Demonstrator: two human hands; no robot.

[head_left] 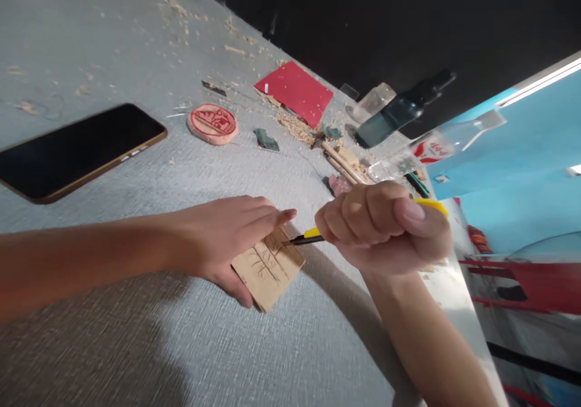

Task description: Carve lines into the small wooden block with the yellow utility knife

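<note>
A small tan wooden block (269,269) with carved lines lies on the grey table (136,334). My left hand (222,237) lies flat over its left part and pins it down, fingers stretched to the right. My right hand (385,228) is clenched around a yellow-handled carving knife (311,235). The knife's dark tip touches the block's upper right part, just below my left fingertips.
A dark phone (77,152) lies at the left. Behind the hands are a round carved disc with red paint (212,123), a red sheet (295,92), wood shavings (297,127), wooden sticks (342,162), a dark bottle (399,112) and a clear plastic bottle (436,144). The table edge runs down the right.
</note>
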